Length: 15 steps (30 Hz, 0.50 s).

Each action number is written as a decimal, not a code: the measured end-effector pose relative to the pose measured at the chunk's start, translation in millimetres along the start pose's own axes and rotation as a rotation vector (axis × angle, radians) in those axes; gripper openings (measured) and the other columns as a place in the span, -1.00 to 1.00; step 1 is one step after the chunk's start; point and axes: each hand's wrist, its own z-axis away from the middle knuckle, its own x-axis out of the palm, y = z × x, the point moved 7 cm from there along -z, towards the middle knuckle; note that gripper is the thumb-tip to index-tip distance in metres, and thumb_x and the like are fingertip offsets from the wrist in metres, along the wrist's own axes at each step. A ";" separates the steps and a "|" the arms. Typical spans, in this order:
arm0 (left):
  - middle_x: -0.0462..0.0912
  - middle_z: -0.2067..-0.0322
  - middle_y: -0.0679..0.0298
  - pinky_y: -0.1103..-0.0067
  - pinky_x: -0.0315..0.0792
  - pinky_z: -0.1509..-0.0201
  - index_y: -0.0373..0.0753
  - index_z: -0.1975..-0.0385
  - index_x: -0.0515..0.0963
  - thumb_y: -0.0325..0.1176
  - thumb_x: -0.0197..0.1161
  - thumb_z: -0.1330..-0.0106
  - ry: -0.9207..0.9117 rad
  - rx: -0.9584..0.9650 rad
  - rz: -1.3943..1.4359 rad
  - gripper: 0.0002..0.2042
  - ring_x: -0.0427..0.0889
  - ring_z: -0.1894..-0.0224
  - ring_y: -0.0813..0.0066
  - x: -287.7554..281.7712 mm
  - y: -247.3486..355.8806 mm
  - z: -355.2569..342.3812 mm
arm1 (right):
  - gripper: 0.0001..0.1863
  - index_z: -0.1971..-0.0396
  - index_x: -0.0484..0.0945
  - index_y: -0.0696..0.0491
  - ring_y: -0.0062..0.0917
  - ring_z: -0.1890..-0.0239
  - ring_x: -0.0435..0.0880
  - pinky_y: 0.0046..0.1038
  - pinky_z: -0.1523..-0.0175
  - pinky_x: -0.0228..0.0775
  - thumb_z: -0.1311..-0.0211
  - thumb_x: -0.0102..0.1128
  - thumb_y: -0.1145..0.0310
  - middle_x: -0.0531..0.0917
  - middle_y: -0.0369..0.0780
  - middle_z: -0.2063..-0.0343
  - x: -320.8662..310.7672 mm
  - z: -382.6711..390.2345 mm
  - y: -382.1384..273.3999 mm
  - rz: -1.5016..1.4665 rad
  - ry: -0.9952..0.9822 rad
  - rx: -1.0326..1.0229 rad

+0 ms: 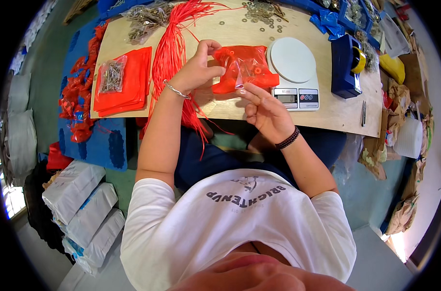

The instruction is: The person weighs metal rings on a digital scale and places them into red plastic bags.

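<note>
The red translucent plastic bag (249,60), ring-shaped pieces inside, is positioned at the counter (339,111), just left of the white round-topped scale (294,68); its left edge is pinched by the left hand (198,68); its near edge is met by the right hand's (269,114) extended fingers, their grip undetermined; no tie is seen; flat red plastic sheets (116,104) remain stacked left.

- The bag (245,68) is gleaming red, see-through and wrinkling.
- It is spreading rightward from the left hand (198,68), its right corner overlapping the scale (293,60) in view.
- Rings (258,71) are showing inside.
</note>
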 end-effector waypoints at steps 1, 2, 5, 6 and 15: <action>0.24 -0.12 0.23 0.46 0.10 -0.31 -0.18 -0.10 0.17 -0.41 0.28 -0.05 -0.028 -0.026 0.066 -0.41 0.09 -0.30 0.37 2.6 -1.2 0.3 | -0.44 -0.24 0.18 0.15 -0.63 0.27 0.51 -0.62 0.23 0.36 -0.26 0.05 0.34 0.42 -0.16 -0.12 1.6 -2.6 4.8 0.000 -0.027 0.022; 0.24 -0.12 0.23 0.46 0.10 -0.31 -0.18 -0.10 0.17 -0.41 0.28 -0.05 -0.026 -0.027 0.065 -0.41 0.09 -0.30 0.37 3.3 1.9 1.8 | -0.44 -0.24 0.18 0.15 -0.63 0.27 0.51 -0.62 0.23 0.36 -0.26 0.05 0.34 0.42 -0.16 -0.12 2.6 -4.1 7.0 -0.001 -0.029 0.024; 0.20 -0.15 0.18 0.46 0.05 -0.34 -0.16 -0.15 0.09 -0.42 0.26 0.01 -0.092 -0.054 0.084 -0.32 0.07 -0.32 0.31 12.0 7.0 3.7 | -0.40 -0.27 0.13 0.14 -0.64 0.28 0.50 -0.62 0.22 0.36 -0.26 0.05 0.33 0.39 -0.16 -0.15 3.8 -7.0 12.2 0.027 -0.023 0.036; 0.19 -0.15 0.15 0.46 0.05 -0.33 -0.18 -0.15 0.09 -0.40 0.27 0.00 -0.068 -0.018 0.011 -0.32 0.07 -0.32 0.28 13.1 4.7 2.2 | -0.40 -0.27 0.12 0.14 -0.64 0.28 0.50 -0.62 0.23 0.37 -0.26 0.05 0.34 0.38 -0.17 -0.16 3.7 -7.6 14.0 0.040 -0.018 0.044; 0.38 -0.04 -0.01 0.38 0.24 -0.23 -0.31 -0.08 0.24 -0.13 0.34 -0.03 0.174 0.107 -0.436 -0.34 0.31 -0.14 0.05 21.6 -8.4 -9.5 | -0.37 -0.31 0.05 0.14 -0.62 0.26 0.54 -0.60 0.21 0.38 -0.28 0.01 0.35 0.34 -0.18 -0.20 2.4 -9.9 22.4 0.101 -0.013 0.050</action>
